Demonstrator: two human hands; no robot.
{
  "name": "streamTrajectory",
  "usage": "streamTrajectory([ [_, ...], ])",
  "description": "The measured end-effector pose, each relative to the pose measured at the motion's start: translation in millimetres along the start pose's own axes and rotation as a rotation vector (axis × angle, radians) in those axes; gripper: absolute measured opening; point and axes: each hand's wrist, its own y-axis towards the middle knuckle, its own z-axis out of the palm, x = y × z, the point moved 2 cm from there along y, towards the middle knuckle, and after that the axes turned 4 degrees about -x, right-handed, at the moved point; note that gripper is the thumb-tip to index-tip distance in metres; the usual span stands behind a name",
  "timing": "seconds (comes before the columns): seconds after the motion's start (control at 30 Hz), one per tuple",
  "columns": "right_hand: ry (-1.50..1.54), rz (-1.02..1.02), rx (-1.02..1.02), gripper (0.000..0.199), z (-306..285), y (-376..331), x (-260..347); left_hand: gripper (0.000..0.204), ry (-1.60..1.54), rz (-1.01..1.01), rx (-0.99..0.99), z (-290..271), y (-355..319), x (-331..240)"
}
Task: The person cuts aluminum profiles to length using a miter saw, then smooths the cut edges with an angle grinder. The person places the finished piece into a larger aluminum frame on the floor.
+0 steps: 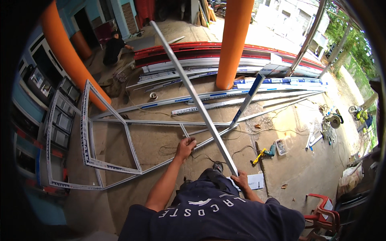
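My right hand [240,179] is closed around the near end of a long silver aluminium bar [189,86], which rises away to the far left. To its left, my left hand [186,147] has its fingers curled together beside the bar; whether something small is in them cannot be made out. Beneath and beyond that hand lies an aluminium frame [155,122] with a short cross-piece. A profile with blue film [250,95] sticks up from the frame's right end. White paper with a drawn arrow [256,181] lies next to my right hand.
Rectangular frames [134,152] stand at left. Red and white profiles [181,51] are stacked behind an orange column [235,44]. A teal drill [270,150], yellow tool [258,157], box of small parts [281,147], cables and red chair [321,209] are at right. A person [114,50] crouches far left.
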Motion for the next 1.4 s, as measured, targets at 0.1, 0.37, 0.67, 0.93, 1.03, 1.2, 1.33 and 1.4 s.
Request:
streamTrajectory([
  [0.1, 0.025, -0.078, -0.006, 0.041, -4.7, -12.0, -3.5, 0.028, -0.065, 0.058, 0.065, 29.3, 17.8, -26.0],
  [0.37, -0.168, -0.020, -0.012, 0.054, -19.2, -36.6, 10.5, 0.027, -0.181, -0.045, 0.128, 61.7, 40.4, -66.3],
  [0.67, -0.167, 0.030, 0.036, 0.048, -30.4, -22.6, 24.8, 0.033, -0.532, -0.046, 0.007, 66.5, 19.1, -96.6],
  [0.93, -0.141, 0.136, 0.115, 0.047, -19.5, -30.2, -5.3, 0.053, -0.696, 0.207, -0.008, 5.4, 30.2, -155.1],
  [1.03, -0.178, 0.099, 0.063, 0.042, -19.8, -34.9, -19.1, 0.059, -0.672, 0.358, -0.055, -24.4, 23.6, -184.9],
  [1.2, -0.197, -0.015, -0.136, 0.037, -30.8, -39.0, -25.4, 0.062, -0.693, 0.500, -0.073, -43.2, 12.1, -216.6],
  [1.33, -0.210, -0.066, -0.228, 0.041, -52.3, -36.1, -23.6, 0.064, -0.683, 0.530, -0.079, -37.4, 6.1, -220.4],
  [1.4, -0.266, -0.034, -0.238, 0.043, -65.8, -33.4, -24.7, 0.063, -0.683, 0.533, -0.055, -34.6, 4.4, -223.7],
])
